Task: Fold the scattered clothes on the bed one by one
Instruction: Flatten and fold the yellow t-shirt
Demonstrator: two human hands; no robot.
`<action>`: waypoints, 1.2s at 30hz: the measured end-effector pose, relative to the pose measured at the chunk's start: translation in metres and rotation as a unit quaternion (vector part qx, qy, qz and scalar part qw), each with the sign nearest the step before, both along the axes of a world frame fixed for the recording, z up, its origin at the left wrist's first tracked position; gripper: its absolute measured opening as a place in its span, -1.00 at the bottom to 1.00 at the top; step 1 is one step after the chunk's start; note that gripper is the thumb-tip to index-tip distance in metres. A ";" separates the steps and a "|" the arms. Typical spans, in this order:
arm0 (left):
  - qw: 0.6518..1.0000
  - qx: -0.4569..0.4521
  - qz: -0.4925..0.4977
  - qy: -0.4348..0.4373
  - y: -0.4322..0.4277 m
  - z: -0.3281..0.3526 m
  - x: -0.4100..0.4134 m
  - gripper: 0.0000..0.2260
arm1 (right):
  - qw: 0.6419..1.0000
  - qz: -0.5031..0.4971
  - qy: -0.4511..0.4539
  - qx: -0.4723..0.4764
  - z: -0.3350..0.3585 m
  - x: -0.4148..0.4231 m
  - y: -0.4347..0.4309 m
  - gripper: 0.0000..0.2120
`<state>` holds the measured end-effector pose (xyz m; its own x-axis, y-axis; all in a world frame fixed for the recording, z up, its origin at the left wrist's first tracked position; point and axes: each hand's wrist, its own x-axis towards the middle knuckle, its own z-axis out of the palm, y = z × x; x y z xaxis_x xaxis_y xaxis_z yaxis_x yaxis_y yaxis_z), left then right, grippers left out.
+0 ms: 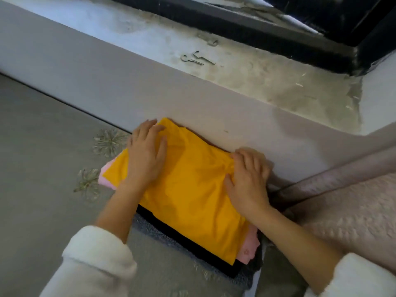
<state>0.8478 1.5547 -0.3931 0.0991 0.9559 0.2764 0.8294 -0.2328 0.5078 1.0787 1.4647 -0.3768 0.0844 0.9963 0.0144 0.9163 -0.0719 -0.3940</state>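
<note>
Both palms lie flat, gripping nothing: the left hand (145,155) and right hand (248,179) press the folded yellow garment (192,189) onto the stack of folded clothes (249,247) on the bed (42,168) beside the wall (150,86), seemingly to smooth it.

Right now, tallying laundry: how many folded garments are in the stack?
4 visible: the yellow garment on top, a pink garment under it, a black garment lower, a grey-blue knit at the bottom. More may be hidden inside.
</note>
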 end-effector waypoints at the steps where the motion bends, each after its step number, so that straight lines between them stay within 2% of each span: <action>1: 0.998 -0.006 -0.045 0.036 -0.010 -0.006 0.002 -0.66 | 0.998 0.058 0.007 -0.009 -0.002 -0.009 -0.005 -0.56; 2: 0.994 -0.026 -0.069 0.076 -0.019 -0.013 0.003 -0.61 | 0.994 0.102 0.006 -0.039 -0.006 -0.018 -0.009 -0.50; 4: 0.986 -0.099 -0.045 0.126 -0.027 -0.026 -0.003 -0.51 | 0.984 0.130 -0.026 -0.115 -0.019 -0.027 -0.013 -0.38; 7: 0.975 -0.185 0.038 0.116 -0.028 -0.042 -0.019 -0.43 | 0.976 0.100 -0.063 -0.181 -0.037 -0.019 -0.016 -0.24; 14: 0.973 -0.185 0.111 0.083 -0.044 -0.049 -0.040 -0.49 | 0.974 0.089 -0.048 -0.201 -0.048 -0.006 -0.030 -0.25; 16: 0.979 -0.169 0.107 0.038 -0.046 -0.046 -0.051 -0.55 | 0.975 0.092 -0.052 -0.197 -0.047 -0.007 -0.028 -0.25; 18: 0.979 -0.140 0.135 -0.065 -0.048 -0.041 -0.058 -0.64 | 0.975 0.095 -0.060 -0.194 -0.044 -0.007 -0.028 -0.24; 20: 0.952 -0.128 0.220 -0.170 -0.051 -0.031 -0.060 -0.69 | 0.975 0.094 -0.071 -0.188 -0.041 -0.007 -0.028 -0.24; 21: 0.939 -0.135 0.255 -0.188 -0.053 -0.027 -0.061 -0.69 | 0.976 0.094 -0.078 -0.181 -0.039 -0.007 -0.028 -0.25; 25: 0.932 -0.209 0.284 -0.080 -0.061 -0.023 -0.072 -0.72 | 0.977 0.101 -0.078 -0.171 -0.034 -0.008 -0.024 -0.32; 27: 0.927 -0.197 0.317 -0.031 -0.056 -0.014 -0.073 -0.76 | 0.975 0.100 -0.068 -0.184 -0.032 -0.010 -0.024 -0.33; 29: 0.947 -0.150 0.284 0.026 -0.049 -0.006 -0.064 -0.79 | 0.972 0.101 -0.065 -0.201 -0.032 -0.010 -0.025 -0.34; 32: 0.977 -0.146 0.112 0.108 -0.034 -0.001 -0.035 -0.79 | 0.970 0.102 -0.064 -0.209 -0.032 -0.011 -0.028 -0.35; 34: 0.981 -0.179 0.049 0.051 -0.017 0.002 -0.020 -0.69 | 0.971 0.106 -0.070 -0.201 -0.031 -0.012 -0.028 -0.36; 36: 0.975 -0.209 0.030 -0.071 0.003 0.007 -0.011 -0.53 | 0.972 0.113 -0.077 -0.189 -0.031 -0.013 -0.026 -0.37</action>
